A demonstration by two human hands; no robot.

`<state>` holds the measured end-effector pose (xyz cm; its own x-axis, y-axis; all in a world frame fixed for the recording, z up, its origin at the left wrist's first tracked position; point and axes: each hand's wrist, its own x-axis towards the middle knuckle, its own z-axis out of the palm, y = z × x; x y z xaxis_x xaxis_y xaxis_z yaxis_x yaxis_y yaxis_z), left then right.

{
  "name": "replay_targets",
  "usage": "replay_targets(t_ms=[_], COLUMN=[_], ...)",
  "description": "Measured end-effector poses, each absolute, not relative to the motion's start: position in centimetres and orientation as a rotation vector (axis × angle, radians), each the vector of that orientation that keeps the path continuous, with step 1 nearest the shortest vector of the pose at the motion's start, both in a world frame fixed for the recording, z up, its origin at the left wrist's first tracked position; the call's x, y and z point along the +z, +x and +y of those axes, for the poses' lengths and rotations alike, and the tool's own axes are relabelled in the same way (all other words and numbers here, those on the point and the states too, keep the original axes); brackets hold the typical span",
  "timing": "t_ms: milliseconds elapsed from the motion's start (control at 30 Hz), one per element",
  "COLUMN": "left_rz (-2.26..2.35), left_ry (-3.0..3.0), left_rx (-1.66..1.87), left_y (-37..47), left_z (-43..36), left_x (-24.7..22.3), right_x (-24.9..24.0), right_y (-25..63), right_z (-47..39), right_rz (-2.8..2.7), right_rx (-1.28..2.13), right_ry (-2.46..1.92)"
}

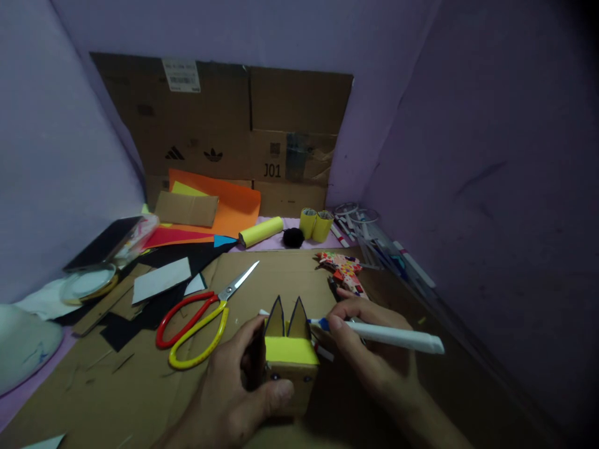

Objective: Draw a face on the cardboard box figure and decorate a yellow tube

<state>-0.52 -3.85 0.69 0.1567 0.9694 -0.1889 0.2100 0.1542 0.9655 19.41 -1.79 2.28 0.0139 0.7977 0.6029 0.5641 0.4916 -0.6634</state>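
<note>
A small cardboard box figure point(292, 350) has a yellow top, two pointed ears with dark edges and two dark eye dots on the side facing me. My left hand point(243, 380) grips its left side, thumb across the front. In my right hand point(369, 337) is a white marker point(397, 337) with a blue tip end, pinched between thumb and fingers. The marker's tip points left, close by the right ear; whether it touches is too small to tell. Scissors point(210, 318) with one red and one yellow handle lie spread to the left of the box.
Yellow paper rolls point(261, 231), black yarn point(293, 237) and orange sheets point(234, 206) lie at the back, before a standing cardboard panel point(224, 137). Card scraps point(161, 280) are at left, floral fabric point(344, 268) and several plastic strips point(412, 262) at right.
</note>
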Motion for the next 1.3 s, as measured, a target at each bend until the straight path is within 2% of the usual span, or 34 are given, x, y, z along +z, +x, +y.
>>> replay_targets(t_ms=[333, 733, 1300], left_rz=[1.284, 1.270, 1.289], left_ry=[1.261, 1.279, 1.262], left_rx=[0.875, 0.852, 0.883], left_y=[-0.28, -0.32, -0.16], left_z=[-3.95, -3.88, -3.98], left_x=[0.79, 1.16, 1.26], right_x=[2.90, 2.15, 2.32], right_y=[19.20, 19.51, 19.45], right_z=[-1.91, -1.93, -1.60], right_rz=[-1.636, -1.698, -1.721], right_rx=[0.168, 0.262, 0.148], right_ry=[-1.125, -1.177, -1.086])
